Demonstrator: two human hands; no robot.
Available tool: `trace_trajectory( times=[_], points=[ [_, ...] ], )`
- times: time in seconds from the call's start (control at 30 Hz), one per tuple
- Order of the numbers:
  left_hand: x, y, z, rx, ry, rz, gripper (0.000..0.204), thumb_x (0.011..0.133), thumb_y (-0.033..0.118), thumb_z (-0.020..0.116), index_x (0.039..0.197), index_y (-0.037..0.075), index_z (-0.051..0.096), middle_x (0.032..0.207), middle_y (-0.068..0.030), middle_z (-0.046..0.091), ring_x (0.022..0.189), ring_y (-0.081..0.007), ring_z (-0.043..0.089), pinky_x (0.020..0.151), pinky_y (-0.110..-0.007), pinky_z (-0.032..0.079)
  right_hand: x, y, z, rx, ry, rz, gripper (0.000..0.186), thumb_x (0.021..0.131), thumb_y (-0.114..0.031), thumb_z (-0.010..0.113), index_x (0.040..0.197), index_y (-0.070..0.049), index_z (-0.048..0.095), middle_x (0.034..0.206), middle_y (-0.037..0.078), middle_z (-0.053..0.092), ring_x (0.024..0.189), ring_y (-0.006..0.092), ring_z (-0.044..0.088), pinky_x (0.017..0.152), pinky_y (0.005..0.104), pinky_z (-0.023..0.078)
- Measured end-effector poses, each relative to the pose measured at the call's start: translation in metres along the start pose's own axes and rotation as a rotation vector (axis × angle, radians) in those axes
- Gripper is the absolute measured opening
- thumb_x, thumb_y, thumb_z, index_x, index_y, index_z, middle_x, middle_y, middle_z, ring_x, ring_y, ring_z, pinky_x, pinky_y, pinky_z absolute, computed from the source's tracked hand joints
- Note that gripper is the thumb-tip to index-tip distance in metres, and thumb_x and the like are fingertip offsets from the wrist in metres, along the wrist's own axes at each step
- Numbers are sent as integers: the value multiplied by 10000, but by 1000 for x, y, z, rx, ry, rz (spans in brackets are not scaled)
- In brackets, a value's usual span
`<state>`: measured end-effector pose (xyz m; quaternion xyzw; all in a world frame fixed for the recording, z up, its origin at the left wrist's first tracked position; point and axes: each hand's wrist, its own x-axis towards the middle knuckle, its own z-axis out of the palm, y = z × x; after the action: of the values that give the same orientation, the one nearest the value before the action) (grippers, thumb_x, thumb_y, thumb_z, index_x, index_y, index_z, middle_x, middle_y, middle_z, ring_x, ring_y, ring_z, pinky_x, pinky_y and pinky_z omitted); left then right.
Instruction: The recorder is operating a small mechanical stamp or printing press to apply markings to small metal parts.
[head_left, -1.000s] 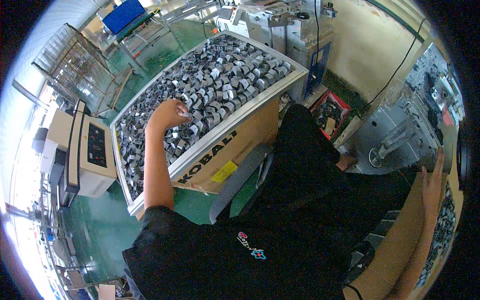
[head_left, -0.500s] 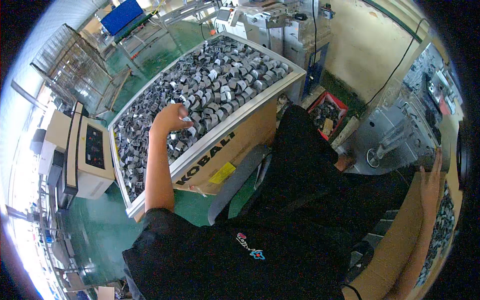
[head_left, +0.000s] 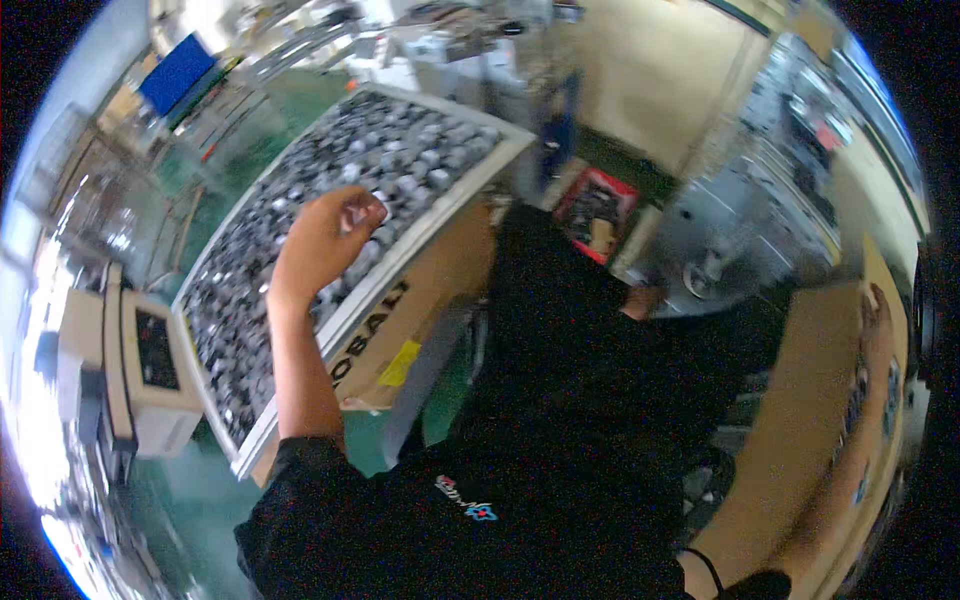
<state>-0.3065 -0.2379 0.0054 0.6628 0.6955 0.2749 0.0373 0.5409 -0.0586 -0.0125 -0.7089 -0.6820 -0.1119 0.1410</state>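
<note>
Above the big framed bin (head_left: 470,170) on the left, my left hand (head_left: 335,235) is raised with fingers curled in toward the thumb. A bright spot shows at its fingertips, but blur hides what it is. Small grey curved metal pieces (head_left: 400,150) fill the bin below it in a thick heap. Far to the right, my right hand (head_left: 877,325) reaches over a cardboard box (head_left: 790,400), its fingers stretched along the inner side. More grey pieces (head_left: 888,400) show inside that box, partly covered by my forearm.
A red crate (head_left: 625,190) with dark pieces stands on the floor ahead, beside a grey metal machine (head_left: 720,225). A beige machine (head_left: 155,365) stands left of the bin. My black-clad legs lie between bin and box.
My left hand has lifted off the heap, fingers still curled. My right hand has shifted from the box's edge over its inside. The whole view has turned to the right.
</note>
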Motion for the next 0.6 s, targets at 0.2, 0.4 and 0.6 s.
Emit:
trace_trajectory(
  times=[0.2,0.4,0.6],
  points=[
    [6,110,7,-291,247,346,148,852,-26,677,998,-3,686,971,-105,703,874,-160,626,792,-282,483,-65,33,-9,-242,-48,142,462,972,-342,552,1331,-51,556,1288,254,610,1184,436,584,987,490,470],
    [12,135,7,-991,997,993,168,910,129,660,1046,32,684,1132,-191,681,1003,-313,659,844,-391,563,-75,5,-14,-259,-83,454,367,941,-328,540,1138,-30,627,1183,234,658,1079,427,637,897,529,510],
    [55,189,393,-864,-106,825,285,934,147,596,1188,17,604,1244,-211,619,1127,-365,595,947,-423,497,-73,3,-4,-257,-37,509,385,977,-371,540,1142,-32,616,1127,229,682,1055,421,654,894,540,519]
  ],
)
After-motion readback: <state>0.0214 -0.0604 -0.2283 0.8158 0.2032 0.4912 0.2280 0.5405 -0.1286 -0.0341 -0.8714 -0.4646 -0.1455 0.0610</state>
